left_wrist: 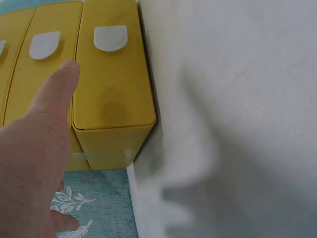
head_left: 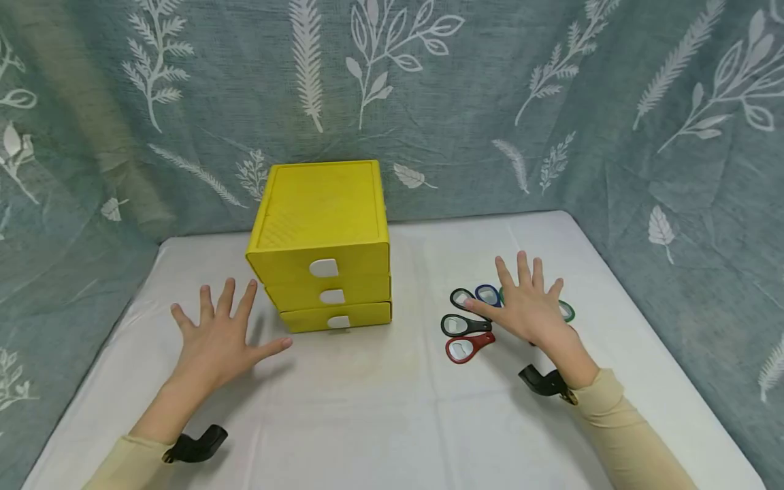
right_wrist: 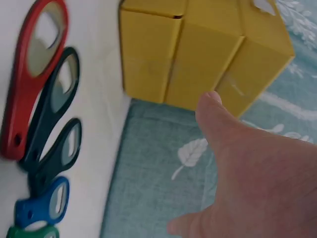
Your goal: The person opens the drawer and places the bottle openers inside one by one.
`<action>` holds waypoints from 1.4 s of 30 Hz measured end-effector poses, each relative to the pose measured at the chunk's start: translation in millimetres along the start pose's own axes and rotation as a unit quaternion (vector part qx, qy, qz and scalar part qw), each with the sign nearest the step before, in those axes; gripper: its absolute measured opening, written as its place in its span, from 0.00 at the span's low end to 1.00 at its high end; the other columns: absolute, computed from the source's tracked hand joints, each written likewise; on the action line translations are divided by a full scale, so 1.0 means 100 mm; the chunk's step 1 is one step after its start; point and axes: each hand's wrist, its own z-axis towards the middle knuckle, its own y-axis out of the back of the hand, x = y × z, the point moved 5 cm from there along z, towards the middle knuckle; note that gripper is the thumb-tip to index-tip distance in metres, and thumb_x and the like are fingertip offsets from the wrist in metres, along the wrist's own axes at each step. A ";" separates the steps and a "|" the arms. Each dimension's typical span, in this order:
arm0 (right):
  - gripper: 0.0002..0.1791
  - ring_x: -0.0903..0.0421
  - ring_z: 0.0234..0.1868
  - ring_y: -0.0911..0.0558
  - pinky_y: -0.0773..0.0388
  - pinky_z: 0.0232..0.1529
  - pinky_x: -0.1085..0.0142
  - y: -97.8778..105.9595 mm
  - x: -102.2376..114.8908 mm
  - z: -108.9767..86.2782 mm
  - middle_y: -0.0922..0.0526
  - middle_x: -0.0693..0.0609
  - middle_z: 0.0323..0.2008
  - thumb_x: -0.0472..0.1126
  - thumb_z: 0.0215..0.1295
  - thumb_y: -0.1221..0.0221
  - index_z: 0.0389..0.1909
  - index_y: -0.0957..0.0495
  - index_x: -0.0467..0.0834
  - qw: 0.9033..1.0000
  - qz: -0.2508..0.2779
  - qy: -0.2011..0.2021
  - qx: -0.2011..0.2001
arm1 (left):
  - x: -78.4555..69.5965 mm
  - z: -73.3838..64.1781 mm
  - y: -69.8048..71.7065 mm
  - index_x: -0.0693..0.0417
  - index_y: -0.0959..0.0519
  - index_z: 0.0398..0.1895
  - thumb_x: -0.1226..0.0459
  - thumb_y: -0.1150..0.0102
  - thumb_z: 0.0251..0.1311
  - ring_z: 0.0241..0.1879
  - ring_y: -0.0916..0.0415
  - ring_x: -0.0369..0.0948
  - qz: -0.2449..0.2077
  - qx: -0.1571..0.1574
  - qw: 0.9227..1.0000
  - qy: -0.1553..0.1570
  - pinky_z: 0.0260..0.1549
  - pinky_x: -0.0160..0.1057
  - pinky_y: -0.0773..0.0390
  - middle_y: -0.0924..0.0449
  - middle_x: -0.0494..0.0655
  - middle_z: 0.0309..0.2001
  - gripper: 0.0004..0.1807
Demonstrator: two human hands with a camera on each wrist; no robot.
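My left hand (head_left: 217, 344), fingers spread and holding nothing, hovers at the left front of a yellow three-drawer box (head_left: 318, 211). In the left wrist view its thumb overlaps the fronts of the drawers, which carry white tabs (left_wrist: 111, 38). My right hand (head_left: 531, 309) is spread over a fan of bottle openers and covers part of it. Those showing include a red bottle opener (head_left: 461, 350), a black bottle opener (head_left: 456, 325), a blue bottle opener (head_left: 487, 295) and a green bottle opener (head_left: 567, 312). All three drawers look closed.
A white cloth (head_left: 367, 422) covers the table. Behind it and along both sides hangs a grey-green curtain (head_left: 459, 170) with white leaf prints. The yellow box stands near the back edge, left of the bottle openers. Each wrist wears a black camera mount (head_left: 197, 446).
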 end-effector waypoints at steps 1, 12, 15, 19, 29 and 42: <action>0.64 0.33 0.72 0.74 0.75 0.59 0.25 0.01 0.02 0.00 0.70 0.33 0.75 0.85 0.53 0.59 0.79 0.60 0.45 1.000 0.005 0.000 0.002 | 0.00 0.00 0.00 0.60 0.52 0.78 0.20 0.51 0.45 0.68 0.70 0.76 -0.001 -0.002 1.000 0.000 0.50 0.79 0.83 0.59 0.74 0.73 0.68; 0.60 0.33 0.73 0.54 0.56 0.64 0.28 0.15 0.35 -0.11 0.55 0.35 0.75 0.78 0.57 0.47 0.78 0.51 0.41 0.991 0.116 0.036 -0.052 | -0.03 -0.02 0.21 0.65 0.50 0.76 0.41 0.53 0.70 0.67 0.52 0.71 -0.119 -0.091 0.988 -0.028 0.60 0.76 0.62 0.48 0.71 0.71 0.45; 0.52 0.37 0.72 0.45 0.44 0.64 0.34 0.18 0.47 -0.13 0.46 0.37 0.73 0.68 0.60 0.39 0.75 0.44 0.40 0.980 0.176 0.058 -0.074 | -0.07 -0.02 0.33 0.66 0.47 0.75 0.50 0.61 0.78 0.66 0.45 0.67 -0.251 -0.134 0.959 -0.008 0.61 0.71 0.48 0.43 0.69 0.70 0.34; 0.39 0.42 0.66 0.34 0.31 0.60 0.43 0.20 0.65 -0.13 0.36 0.41 0.69 0.57 0.65 0.37 0.71 0.36 0.42 0.957 0.263 0.092 -0.083 | -0.14 0.03 0.49 0.61 0.42 0.75 0.53 0.67 0.80 0.64 0.36 0.59 -0.375 -0.179 0.909 0.028 0.60 0.57 0.33 0.36 0.58 0.69 0.29; 0.23 0.50 0.54 0.22 0.21 0.50 0.55 0.26 0.94 -0.18 0.24 0.49 0.57 0.45 0.67 0.36 0.60 0.23 0.43 0.903 0.389 0.130 -0.127 | -0.32 0.21 0.61 0.55 0.40 0.75 0.43 0.65 0.75 0.63 0.33 0.47 -0.563 -0.115 0.816 0.064 0.55 0.33 0.26 0.35 0.55 0.68 0.35; 0.15 0.59 0.47 0.20 0.21 0.48 0.57 0.28 1.12 -0.23 0.17 0.55 0.48 0.46 0.68 0.37 0.53 0.19 0.47 0.880 0.431 0.148 -0.133 | -0.31 0.19 0.59 0.60 0.35 0.71 0.42 0.51 0.69 0.62 0.31 0.44 -0.641 -0.081 0.757 0.095 0.54 0.35 0.25 0.31 0.51 0.63 0.38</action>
